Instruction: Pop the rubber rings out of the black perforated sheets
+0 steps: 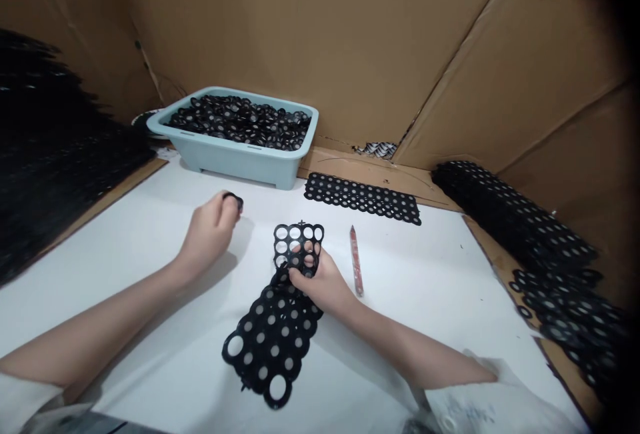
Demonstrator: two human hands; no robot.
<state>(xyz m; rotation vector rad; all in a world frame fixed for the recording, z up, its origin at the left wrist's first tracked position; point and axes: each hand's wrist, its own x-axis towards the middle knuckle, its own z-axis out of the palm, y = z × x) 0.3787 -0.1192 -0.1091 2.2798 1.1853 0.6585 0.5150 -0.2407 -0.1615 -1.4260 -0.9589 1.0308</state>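
The perforated black strip [273, 336] slanted over the worktop [135, 234], its near end pointing toward the person, its farther part gripped by the right hand [324, 285]. Leftward, apart from it, the left hand [206, 233] pinched a small black round piece [240, 203]. Beyond stood a blue basin [240, 161].
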